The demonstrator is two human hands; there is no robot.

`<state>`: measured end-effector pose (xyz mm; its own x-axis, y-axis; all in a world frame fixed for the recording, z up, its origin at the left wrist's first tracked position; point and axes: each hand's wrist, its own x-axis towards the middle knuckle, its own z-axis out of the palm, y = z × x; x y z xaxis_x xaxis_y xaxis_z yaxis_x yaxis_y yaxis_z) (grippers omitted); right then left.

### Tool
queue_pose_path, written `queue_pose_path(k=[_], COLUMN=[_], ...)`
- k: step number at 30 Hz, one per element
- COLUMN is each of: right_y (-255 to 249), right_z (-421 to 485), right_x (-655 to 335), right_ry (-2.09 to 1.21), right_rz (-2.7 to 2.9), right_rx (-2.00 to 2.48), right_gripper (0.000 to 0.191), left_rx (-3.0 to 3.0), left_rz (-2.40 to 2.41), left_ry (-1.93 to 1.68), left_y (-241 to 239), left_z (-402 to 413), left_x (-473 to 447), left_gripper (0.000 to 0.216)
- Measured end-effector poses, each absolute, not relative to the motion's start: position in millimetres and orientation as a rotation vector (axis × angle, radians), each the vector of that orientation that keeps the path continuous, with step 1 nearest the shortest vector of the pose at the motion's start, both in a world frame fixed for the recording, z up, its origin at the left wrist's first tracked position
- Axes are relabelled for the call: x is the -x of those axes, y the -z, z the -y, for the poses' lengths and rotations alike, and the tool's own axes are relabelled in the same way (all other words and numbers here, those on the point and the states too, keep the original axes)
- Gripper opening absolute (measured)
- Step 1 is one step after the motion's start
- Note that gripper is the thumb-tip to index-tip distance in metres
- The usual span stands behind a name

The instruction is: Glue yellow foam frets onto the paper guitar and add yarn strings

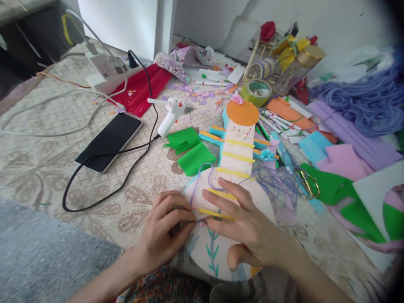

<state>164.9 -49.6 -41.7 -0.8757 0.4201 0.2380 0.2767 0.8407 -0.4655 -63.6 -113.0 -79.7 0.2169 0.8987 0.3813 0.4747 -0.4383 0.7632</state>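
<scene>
A pale pink paper guitar (pixel 236 151) lies on the table, with yellow strips across its neck and an orange round head at the far end. My left hand (pixel 164 231) is closed in a pinch on a thin lilac string (pixel 202 179) at the left edge of the guitar's round body. That string loops over the body toward the neck. My right hand (pixel 246 227) rests flat on the body, fingers stretched out over the yellow strips, holding nothing.
A white glue gun (pixel 168 113) with a black cord and a dark phone (pixel 109 141) lie to the left. Green paper pieces (pixel 189 151), scissors (pixel 307 183), a tape roll (pixel 260 90), coloured sheets and lilac yarn (pixel 366 101) crowd the right side.
</scene>
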Motion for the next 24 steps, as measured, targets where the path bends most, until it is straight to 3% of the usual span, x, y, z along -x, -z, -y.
queue_pose_path(k=[13,24], right_y=[40.7,36.2], right_z=[47.6,45.8], right_x=[-168.7,-161.9], right_ry=[-0.779,-0.656], right_rz=[2.610,2.682], right_rx=[0.530,0.533], right_gripper=[0.059,0.057], left_rx=[-2.003,-2.012], left_rz=[-1.259,-1.282], left_ry=[-1.129,-1.109], left_y=[80.5,82.6], left_z=[113.5,114.3], left_x=[63.7,64.4], left_gripper=[0.022,0.020])
